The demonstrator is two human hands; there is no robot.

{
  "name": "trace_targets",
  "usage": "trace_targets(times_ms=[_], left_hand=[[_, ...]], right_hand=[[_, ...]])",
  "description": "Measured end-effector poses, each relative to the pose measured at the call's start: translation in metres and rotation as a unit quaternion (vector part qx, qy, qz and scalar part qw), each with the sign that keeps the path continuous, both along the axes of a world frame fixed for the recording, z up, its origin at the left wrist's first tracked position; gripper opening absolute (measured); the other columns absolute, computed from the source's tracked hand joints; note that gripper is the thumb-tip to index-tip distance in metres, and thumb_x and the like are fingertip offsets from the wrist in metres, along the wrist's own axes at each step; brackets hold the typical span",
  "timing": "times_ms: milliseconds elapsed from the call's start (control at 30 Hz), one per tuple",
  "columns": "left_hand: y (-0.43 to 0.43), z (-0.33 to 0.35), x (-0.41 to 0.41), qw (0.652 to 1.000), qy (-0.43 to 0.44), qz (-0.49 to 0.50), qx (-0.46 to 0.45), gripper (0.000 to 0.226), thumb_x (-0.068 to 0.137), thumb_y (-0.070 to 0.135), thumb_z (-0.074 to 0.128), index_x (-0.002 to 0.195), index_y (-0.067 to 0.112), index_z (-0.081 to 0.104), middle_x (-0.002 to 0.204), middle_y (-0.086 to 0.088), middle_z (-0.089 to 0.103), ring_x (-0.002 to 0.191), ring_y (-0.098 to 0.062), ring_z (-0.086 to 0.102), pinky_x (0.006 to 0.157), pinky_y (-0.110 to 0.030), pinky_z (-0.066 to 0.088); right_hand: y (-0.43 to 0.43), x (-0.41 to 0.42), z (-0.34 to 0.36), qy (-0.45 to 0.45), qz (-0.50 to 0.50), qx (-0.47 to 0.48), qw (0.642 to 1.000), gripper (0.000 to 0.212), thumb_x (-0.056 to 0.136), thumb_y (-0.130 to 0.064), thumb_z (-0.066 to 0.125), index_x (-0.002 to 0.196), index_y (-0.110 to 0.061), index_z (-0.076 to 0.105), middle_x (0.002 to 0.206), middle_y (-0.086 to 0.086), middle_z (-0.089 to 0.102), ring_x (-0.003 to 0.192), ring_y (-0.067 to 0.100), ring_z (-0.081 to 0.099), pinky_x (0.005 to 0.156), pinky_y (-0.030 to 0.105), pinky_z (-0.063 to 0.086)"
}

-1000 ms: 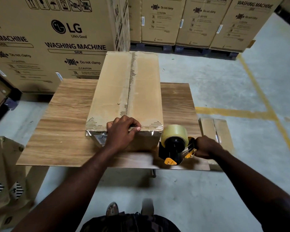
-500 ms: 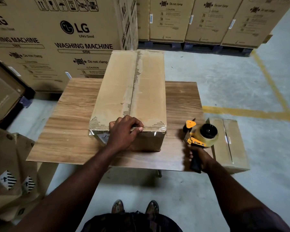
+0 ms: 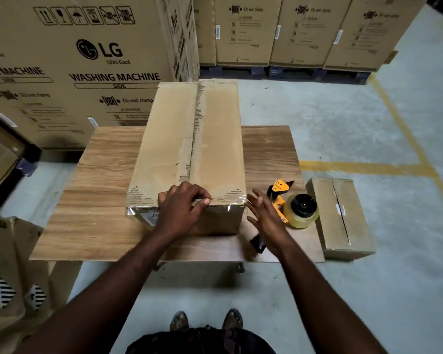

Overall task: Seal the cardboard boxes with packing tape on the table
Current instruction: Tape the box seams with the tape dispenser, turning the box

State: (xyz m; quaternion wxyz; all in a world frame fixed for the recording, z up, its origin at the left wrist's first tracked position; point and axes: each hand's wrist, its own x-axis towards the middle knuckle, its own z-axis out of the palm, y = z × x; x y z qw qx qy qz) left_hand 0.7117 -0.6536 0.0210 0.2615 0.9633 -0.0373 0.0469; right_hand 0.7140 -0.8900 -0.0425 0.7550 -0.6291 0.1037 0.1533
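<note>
The right hand [image 3: 265, 219] has released the tape dispenser [image 3: 299, 209], now lying on the counter [image 3: 100, 175], fingers [image 3: 252, 200] spread open. The left hand [image 3: 182, 209] still grips the box [image 3: 189, 136] edge, so this strip is probably finished.

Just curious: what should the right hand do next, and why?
Probably smooth the tape at the near right corner of the box: the right hand is open beside it, the tape dispenser lies on the table, the left hand holds the edge.

big carton [image 3: 69, 72] printed "LG Life's Good", "WASHING MACHINE SIDE"
</note>
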Motion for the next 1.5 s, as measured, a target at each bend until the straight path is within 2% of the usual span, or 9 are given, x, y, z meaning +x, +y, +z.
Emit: trace_targets(times_ms=[200,333,467,700,1033,1133,1267,1400,1500], left_hand=[[0.002,-0.001,-0.001,1.000,-0.010,-0.002,0.006,0.020,0.089,0.051,0.048,0.100,0.040,0.061,0.099,0.019,0.052,0.103,-0.012,0.050,0.083,-0.034,0.022],[0.001,-0.003,-0.002,1.000,-0.017,0.000,0.011,0.019,0.091,0.050,0.048,0.101,0.040,0.060,0.102,0.018,0.054,0.103,-0.013,0.050,0.083,-0.034,0.021],[0.003,-0.004,-0.001,1.000,-0.018,-0.003,0.016,0.023,0.090,0.054,0.045,0.102,0.041,0.060,0.104,0.017,0.056,0.105,-0.015,0.051,0.083,-0.034,0.021],[0.001,-0.007,-0.002,0.999,-0.028,0.005,0.020,0.037,0.083,0.071,0.049,0.102,0.041,0.060,0.103,0.019,0.054,0.103,-0.013,0.051,0.082,-0.034,0.022],[0.001,-0.015,-0.007,0.993,-0.078,-0.013,0.090,0.029,0.083,0.052,0.069,0.107,0.039,0.061,0.108,0.010,0.058,0.099,-0.020,0.055,0.084,-0.039,0.032],[0.003,-0.014,-0.008,0.994,-0.065,-0.024,0.090,0.036,0.079,0.042,0.078,0.110,0.039,0.060,0.112,0.010,0.057,0.102,-0.020,0.054,0.086,-0.037,0.029],[0.008,-0.013,-0.011,0.993,-0.056,-0.040,0.097,0.047,0.075,0.040,0.080,0.115,0.041,0.056,0.116,0.012,0.054,0.106,-0.017,0.051,0.087,-0.036,0.028],[0.007,-0.011,-0.011,0.994,-0.059,-0.039,0.083,0.041,0.081,0.056,0.069,0.116,0.042,0.054,0.116,0.011,0.054,0.107,-0.017,0.050,0.089,-0.039,0.030],[0.007,-0.012,-0.011,0.994,-0.068,-0.035,0.081,0.038,0.083,0.058,0.065,0.115,0.041,0.054,0.114,0.010,0.054,0.106,-0.018,0.051,0.088,-0.039,0.031]], right_hand=[[0.068,-0.022,-0.014,-0.079,-0.154,-0.084,0.981,0.081,0.088,-0.081,0.043,0.149,-0.028,0.046,0.152,-0.006,0.050,0.143,0.009,0.042,0.121,0.040,0.032],[0.069,-0.026,-0.016,-0.119,-0.146,-0.166,0.968,0.048,0.106,-0.044,0.040,0.153,-0.034,0.036,0.153,-0.009,0.049,0.141,0.006,0.044,0.116,0.036,0.038],[0.071,-0.029,-0.026,-0.132,-0.112,-0.244,0.954,0.063,0.099,-0.044,0.047,0.158,-0.033,0.026,0.150,0.001,0.053,0.136,0.020,0.052,0.106,0.038,0.047],[0.034,-0.025,0.014,-0.193,-0.120,-0.194,0.954,0.048,0.107,-0.011,0.047,0.152,-0.024,0.038,0.150,-0.021,0.042,0.145,0.004,0.037,0.119,0.023,0.030],[0.026,-0.005,0.005,-0.428,0.064,-0.469,0.770,0.051,0.095,0.007,0.046,0.144,-0.008,0.054,0.155,0.008,0.045,0.152,0.030,0.028,0.121,0.030,0.028],[0.025,-0.006,0.008,-0.429,0.082,-0.492,0.753,0.055,0.093,0.004,0.041,0.146,-0.007,0.050,0.158,0.008,0.042,0.153,0.030,0.025,0.120,0.034,0.029],[0.023,-0.011,0.015,-0.395,0.102,-0.457,0.790,0.068,0.087,0.005,0.065,0.150,-0.009,0.046,0.162,0.003,0.036,0.155,0.025,0.017,0.123,0.033,0.024],[0.004,-0.001,0.029,-0.365,0.180,-0.461,0.788,0.084,0.077,0.022,0.061,0.151,-0.017,0.047,0.163,-0.003,0.032,0.156,0.021,0.014,0.120,0.016,0.017],[0.004,0.006,0.036,-0.401,0.186,-0.511,0.737,0.083,0.071,0.029,0.053,0.143,-0.013,0.056,0.155,0.005,0.045,0.150,0.029,0.030,0.116,0.037,0.035]])
